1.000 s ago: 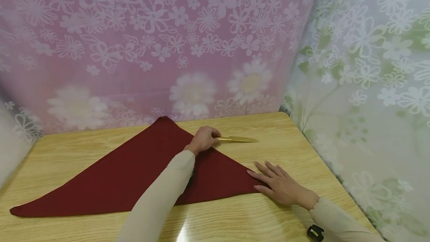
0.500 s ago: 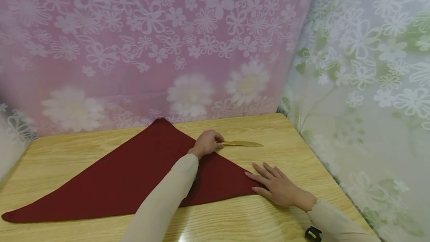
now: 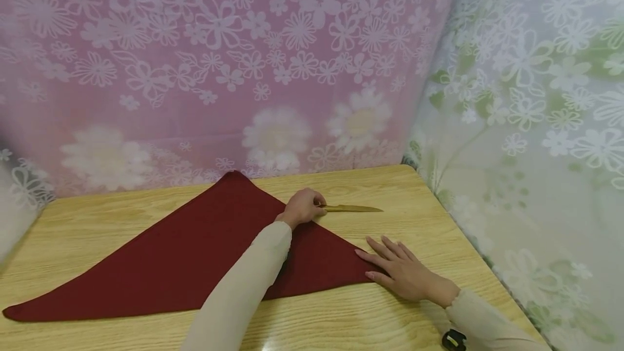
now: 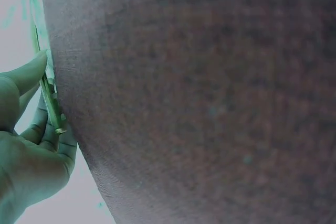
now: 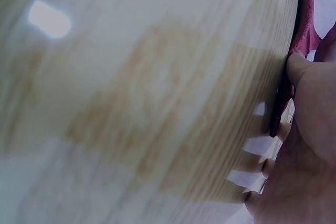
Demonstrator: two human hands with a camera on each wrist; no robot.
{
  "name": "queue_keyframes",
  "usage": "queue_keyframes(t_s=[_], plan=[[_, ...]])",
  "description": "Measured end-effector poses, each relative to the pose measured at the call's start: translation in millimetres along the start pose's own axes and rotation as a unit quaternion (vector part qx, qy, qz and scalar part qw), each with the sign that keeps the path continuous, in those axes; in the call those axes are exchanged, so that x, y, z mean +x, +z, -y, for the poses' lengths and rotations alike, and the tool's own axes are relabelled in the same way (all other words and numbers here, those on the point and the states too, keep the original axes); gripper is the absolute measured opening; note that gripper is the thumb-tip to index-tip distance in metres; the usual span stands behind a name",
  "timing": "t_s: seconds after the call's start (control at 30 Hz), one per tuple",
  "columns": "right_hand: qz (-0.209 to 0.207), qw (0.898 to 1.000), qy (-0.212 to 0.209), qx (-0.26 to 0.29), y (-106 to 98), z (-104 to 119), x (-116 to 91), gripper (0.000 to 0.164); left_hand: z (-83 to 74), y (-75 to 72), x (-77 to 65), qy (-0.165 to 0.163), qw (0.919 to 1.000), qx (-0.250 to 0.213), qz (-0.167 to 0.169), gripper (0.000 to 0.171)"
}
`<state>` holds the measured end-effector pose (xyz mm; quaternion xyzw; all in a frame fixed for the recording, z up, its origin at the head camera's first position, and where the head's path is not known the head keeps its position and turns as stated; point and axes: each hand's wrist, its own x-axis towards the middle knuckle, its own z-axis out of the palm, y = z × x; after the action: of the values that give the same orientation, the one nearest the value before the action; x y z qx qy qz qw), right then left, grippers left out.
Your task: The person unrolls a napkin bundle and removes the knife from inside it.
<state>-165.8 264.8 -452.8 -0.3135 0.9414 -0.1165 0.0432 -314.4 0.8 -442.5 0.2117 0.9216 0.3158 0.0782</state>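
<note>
A dark red cloth lies on the wooden table as a broad triangle, its peak toward the back. In the head view my left hand reaches across it and pinches the handle of a gold table knife, whose blade points right, beyond the cloth's sloping edge. Thumb and fingers on the handle show in the left wrist view; whether the blade touches the table I cannot tell. With fingers spread, my right hand rests on the cloth's right corner. That red corner lies under the thumb in the right wrist view.
Flowered pink sheeting hangs behind the table, and pale flowered sheeting runs along its right side. A small black device sits at the right wrist.
My left hand has carried the knife slightly right and toward the front, then almost stopped. The right hand stays on the cloth corner. The head view has shifted a little.
</note>
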Motion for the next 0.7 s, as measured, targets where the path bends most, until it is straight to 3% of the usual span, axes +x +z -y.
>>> queue_keyframes(t_s=[0.27, 0.47, 0.7], plan=[[0.005, 1.000, -0.005, -0.008, 4, -3, 8, 0.048, 7.5, -2.2, 0.5, -0.004, 0.9999, 0.004, -0.011, 0.020], [-0.005, 1.000, -0.012, -0.006, 5, -5, 8, 0.048, 12.0, -7.1, -3.4, 0.013, 0.9998, -0.014, 0.001, 0.028], [-0.034, 0.999, -0.029, -0.001, -1, -15, 4, 0.047, 15.7, -23.0, -11.8, 0.040, 0.9950, -0.090, -0.019, 0.034]])
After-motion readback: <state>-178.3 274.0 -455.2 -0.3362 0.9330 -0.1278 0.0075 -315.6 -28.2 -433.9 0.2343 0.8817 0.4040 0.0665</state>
